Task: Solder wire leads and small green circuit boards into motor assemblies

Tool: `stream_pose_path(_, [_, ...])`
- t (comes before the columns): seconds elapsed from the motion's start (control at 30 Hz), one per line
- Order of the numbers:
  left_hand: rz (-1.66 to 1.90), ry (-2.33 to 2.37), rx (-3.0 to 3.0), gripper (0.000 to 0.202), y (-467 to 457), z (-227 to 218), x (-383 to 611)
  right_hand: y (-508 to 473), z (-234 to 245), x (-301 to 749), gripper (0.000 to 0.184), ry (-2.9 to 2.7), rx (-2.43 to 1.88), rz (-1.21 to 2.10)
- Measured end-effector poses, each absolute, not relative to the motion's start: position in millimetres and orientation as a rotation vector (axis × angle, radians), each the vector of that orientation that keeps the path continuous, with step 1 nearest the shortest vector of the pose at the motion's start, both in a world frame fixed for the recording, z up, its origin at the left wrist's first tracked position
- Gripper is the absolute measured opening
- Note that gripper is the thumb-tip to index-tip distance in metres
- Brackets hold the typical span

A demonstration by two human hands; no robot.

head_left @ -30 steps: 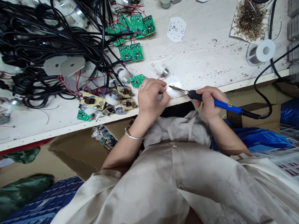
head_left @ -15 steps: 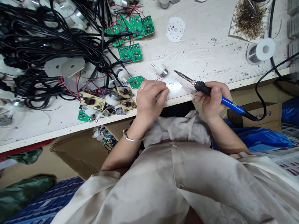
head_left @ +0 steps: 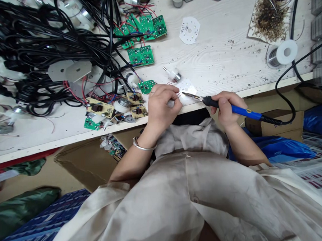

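Observation:
My right hand [head_left: 228,108] grips a soldering iron [head_left: 231,108] by its black and blue handle. The iron points left, its tip over a white LED board [head_left: 188,89] at the table's front edge. Beside that board, my left hand [head_left: 164,104] is closed in a pinch at a thin wire [head_left: 179,95]; the fingers partly hide it. Iron tip and wire end are close together; whether they touch I cannot tell. Just behind lies a small white part with a metal collar [head_left: 174,75]. A green circuit board [head_left: 146,86] sits left of my left hand.
Black cables [head_left: 81,40] with several white and metal parts crowd the left side. More green boards [head_left: 141,55] lie behind my left hand. Another LED board [head_left: 190,30] is farther back. A solder spool [head_left: 283,54] and a scrap-covered pad [head_left: 270,20] stand at the right.
The soldering iron has moved left and down, bringing its tip from behind the board to beside my left fingers. My left hand has barely shifted and keeps its pinch.

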State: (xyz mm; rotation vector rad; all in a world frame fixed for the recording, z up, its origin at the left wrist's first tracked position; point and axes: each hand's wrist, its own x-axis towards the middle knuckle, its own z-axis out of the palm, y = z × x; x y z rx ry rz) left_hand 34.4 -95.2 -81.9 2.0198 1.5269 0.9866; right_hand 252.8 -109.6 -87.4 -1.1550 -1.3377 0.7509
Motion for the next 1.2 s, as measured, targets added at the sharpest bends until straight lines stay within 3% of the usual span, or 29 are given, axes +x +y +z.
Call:
stream_pose_path(0.4, [0.907, 1.523, 2.037, 0.017, -94.6, -80.5, 32.6, -108.2, -84.9, 253.8, 0.035, -1.405, -1.229, 0.782])
stream_pose_path(1.2, [0.968, 1.463, 2.053, 0.016, -95.1, -81.3, 30.4, -106.2, -82.6, 253.8, 0.025, -1.356, -1.126, 0.841])
